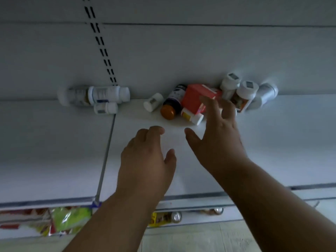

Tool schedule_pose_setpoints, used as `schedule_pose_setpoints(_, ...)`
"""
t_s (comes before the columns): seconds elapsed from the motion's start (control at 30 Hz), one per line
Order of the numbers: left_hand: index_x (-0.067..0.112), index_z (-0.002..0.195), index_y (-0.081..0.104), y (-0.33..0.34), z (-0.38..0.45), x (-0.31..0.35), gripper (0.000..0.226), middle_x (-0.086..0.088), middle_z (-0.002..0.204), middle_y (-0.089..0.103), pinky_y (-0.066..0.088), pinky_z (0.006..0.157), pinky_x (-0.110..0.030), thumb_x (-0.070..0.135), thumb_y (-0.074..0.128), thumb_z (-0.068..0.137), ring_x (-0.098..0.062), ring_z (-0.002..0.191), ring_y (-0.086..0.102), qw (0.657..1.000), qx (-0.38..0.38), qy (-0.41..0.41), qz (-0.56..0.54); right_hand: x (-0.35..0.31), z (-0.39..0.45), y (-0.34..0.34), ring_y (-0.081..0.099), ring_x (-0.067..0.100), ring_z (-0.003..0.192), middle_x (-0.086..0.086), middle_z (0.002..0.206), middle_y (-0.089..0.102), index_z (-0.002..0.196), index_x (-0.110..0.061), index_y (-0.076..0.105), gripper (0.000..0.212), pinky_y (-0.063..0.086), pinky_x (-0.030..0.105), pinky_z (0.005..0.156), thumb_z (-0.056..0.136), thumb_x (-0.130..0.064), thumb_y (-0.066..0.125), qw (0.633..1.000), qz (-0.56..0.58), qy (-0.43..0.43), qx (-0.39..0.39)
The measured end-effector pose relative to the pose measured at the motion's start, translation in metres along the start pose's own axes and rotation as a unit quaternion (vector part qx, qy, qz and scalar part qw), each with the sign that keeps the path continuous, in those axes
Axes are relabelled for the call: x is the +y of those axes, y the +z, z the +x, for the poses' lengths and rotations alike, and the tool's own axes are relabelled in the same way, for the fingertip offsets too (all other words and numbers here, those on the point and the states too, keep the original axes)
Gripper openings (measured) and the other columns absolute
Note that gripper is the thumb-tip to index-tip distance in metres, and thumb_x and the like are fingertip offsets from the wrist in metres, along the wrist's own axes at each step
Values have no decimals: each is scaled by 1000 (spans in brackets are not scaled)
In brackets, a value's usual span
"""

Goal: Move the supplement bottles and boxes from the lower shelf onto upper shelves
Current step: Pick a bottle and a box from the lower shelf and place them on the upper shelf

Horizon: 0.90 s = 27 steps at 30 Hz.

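Both hands reach over a white shelf (272, 142) toward a heap of supplements pushed against the back wall. The right hand (216, 137) is open, its fingers spread just in front of a red box (198, 96) that leans on the bottles behind it; the fingertips seem very near or on the heap, but the blur does not let me tell if they touch. The left hand (147, 157) is also open and holds nothing — it hovers over the bare shelf, well short of the things. Beside the box lie a dark bottle (172, 104) with an orange cap and a small yellow bottle (191, 116), both on their sides, and a white bottle (153, 102) a little apart to the left. To the right three bottles with white caps lean together. Further left, past the seam of the shelf, a long white bottle (107, 93) lies along the wall with a small one (106, 108) in front. The things lie so loosely probably because they were set down in haste. Under the shelf edge I see coloured packets (60, 220) on a lower level.
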<state>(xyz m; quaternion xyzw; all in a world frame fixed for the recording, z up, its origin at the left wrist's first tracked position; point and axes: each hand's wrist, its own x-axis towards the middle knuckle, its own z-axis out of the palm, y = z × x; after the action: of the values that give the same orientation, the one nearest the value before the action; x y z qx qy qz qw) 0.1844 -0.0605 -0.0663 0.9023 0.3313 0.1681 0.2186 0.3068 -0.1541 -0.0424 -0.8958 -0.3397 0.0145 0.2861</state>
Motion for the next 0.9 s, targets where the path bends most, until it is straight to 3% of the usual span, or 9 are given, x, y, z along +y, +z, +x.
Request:
schedule_pose_setpoints(0.1, 19, 137, 43, 17, 18, -2, 55, -4, 123, 53, 44, 80, -33, 38, 63, 89, -23, 105, 55, 1000, 26, -2, -5, 9, 19, 19, 37, 33, 134, 3, 156, 11, 147, -37, 10, 86, 44, 45, 103, 85, -34, 70, 999, 10, 5, 34)
schedule_pose_setpoints(0.2, 23, 143, 30, 25, 38, -4, 63, -2, 131, 47, 46, 83, -35, 43, 59, 90, -22, 112, 53, 998, 46, -40, -23, 14, 35, 33, 38, 36, 133, 3, 158, 5, 149, -37, 6, 87, 41, 44, 102, 87, -34, 67, 999, 15, 22, 30)
schedule_pose_setpoints(0.37, 25, 149, 23, 36, 63, -1, 69, -7, 133, 45, 43, 79, -36, 47, 55, 92, -28, 109, 55, 997, 55, -53, 24, 22, 53, 44, 43, 35, 127, 1, 157, 11, 144, -37, 21, 75, 44, 45, 101, 86, -31, 67, 995, 52, 32, 74)
schedule_pose_setpoints(0.57, 28, 144, 41, 47, 82, 3, 57, 0, 141, 49, 42, 95, -37, 44, 59, 92, -24, 123, 52, 995, 76, -66, -11, 30, 47, 45, 45, 29, 125, 2, 151, 25, 140, -32, 33, 63, 40, 32, 91, 88, -18, 66, 991, 67, 8, 118)
schedule_pose_setpoints(0.7, 24, 136, 48, 44, 68, 7, 51, -1, 129, 59, 44, 88, -37, 38, 63, 89, -25, 111, 58, 991, 114, -42, -60, 35, 24, 41, 45, 17, 123, -3, 146, 31, 134, -37, 37, 62, 39, 20, 88, 86, -14, 68, 983, 123, -29, 134)
schedule_pose_setpoints(0.8, 26, 127, 50, 34, 48, 8, 44, 5, 116, 63, 42, 69, -26, 40, 61, 87, -17, 98, 61, 979, 152, -50, -129, 28, 8, 32, 51, 0, 105, -11, 130, 43, 120, -40, 43, 53, 42, 5, 75, 80, -31, 76, 968, 207, 1, 144)
schedule_pose_setpoints(0.9, 35, 113, 50, 13, 27, 15, 32, 12, 108, 59, 40, 65, -11, 45, 56, 83, -1, 90, 60, 947, 179, -94, -250, 14, -6, 18, 59, -2, 88, -13, 111, 55, 99, -43, 46, 45, 50, 12, 65, 67, -53, 77, 939, 308, 63, 140)
